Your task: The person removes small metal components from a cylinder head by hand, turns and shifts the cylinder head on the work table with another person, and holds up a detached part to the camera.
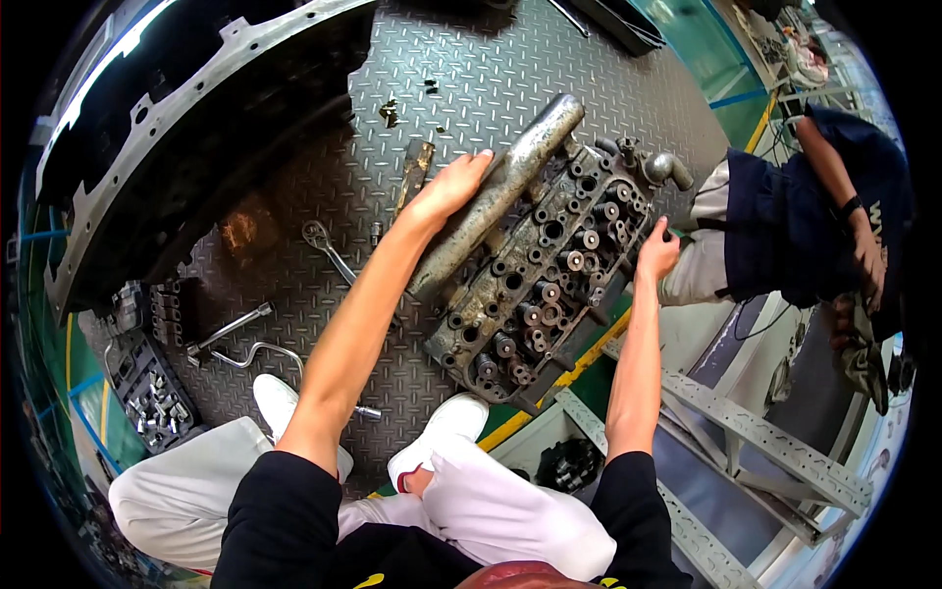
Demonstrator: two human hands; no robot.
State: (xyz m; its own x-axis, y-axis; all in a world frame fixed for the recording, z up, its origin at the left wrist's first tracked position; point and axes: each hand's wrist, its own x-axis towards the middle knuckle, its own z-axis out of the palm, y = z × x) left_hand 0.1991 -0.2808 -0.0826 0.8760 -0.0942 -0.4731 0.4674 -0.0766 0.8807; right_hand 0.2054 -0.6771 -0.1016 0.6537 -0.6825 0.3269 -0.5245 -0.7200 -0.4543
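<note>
Head view: a greasy cylinder head [542, 280] is set aslant on or over a diamond-plate surface [471, 74], with a thick metal pipe [504, 201] running along its left long side; whether any of its weight is lifted cannot be told. By the left hand [456, 185] the metal pipe is gripped, left of the cylinder head's upper half; the hand is half closed, rounded to the pipe's width, with some fingertips hidden from sight. By the right hand [658, 253] the opposite long edge of the cylinder head is met; the thumb is raised and the other fingers are bent inward, but whether they are hooked beneath the edge cannot be told. Left of the cylinder head, a ratchet wrench [337, 257] and a worn flat bar [414, 172] are laid, while an extension bar [231, 329] and a bent rod [257, 350] are placed farther off. Right of the cylinder head, a co-worker [810, 211] is seen; to its lower right, a metal frame [751, 420] is placed.
</note>
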